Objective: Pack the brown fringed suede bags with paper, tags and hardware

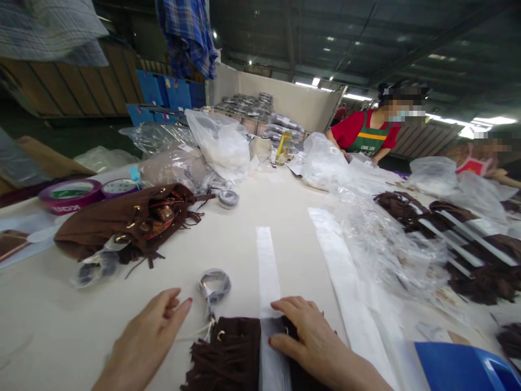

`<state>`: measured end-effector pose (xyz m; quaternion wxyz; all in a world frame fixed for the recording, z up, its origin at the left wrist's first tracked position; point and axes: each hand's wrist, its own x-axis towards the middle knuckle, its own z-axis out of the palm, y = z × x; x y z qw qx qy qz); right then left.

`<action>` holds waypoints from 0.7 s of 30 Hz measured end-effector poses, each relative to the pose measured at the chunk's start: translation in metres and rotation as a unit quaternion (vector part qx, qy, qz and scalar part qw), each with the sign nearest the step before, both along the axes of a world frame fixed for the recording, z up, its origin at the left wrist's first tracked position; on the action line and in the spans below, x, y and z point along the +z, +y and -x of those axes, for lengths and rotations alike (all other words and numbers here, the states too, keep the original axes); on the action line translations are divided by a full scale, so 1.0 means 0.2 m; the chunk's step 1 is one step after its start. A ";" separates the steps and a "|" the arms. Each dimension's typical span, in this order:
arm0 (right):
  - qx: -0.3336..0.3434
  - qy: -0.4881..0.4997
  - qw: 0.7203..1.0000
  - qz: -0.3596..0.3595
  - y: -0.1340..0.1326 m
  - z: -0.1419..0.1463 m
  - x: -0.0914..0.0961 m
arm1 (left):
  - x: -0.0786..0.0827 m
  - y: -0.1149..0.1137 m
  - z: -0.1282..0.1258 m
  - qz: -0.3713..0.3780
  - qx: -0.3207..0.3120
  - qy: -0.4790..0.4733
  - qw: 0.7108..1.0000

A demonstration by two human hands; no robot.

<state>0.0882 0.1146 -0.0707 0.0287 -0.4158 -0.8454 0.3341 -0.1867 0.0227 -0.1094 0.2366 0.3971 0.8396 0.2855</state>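
A dark brown fringed bag [236,336] lies in front of me at the bottom centre, cut off by the lower edge. Across it runs a long translucent white plastic strip [267,271], which continues up the table. My right hand [313,336] rests over the bag's right part, thumb and forefinger apart at the strip's edge; its other fingers are partly hidden. To the left of the bag, my left hand [144,339] hovers with fingers stretched and nothing visible in them. A plastic-wrapped coiled strap [215,285] sits just above the bag, linked to it.
Another brown drawstring bag [109,222] lies at left near purple tape rolls [71,195]. A wider white strip [334,255], crumpled clear plastic [391,255] and more brown bags [468,233] occupy the right. A blue object [459,366] stands lower right. A co-worker [366,130] leans over the far side.
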 end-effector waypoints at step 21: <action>0.164 0.189 0.930 -0.269 -0.02 0.19 -0.39 | -0.05 0.28 -0.31 -0.039 -0.089 -0.218 0.971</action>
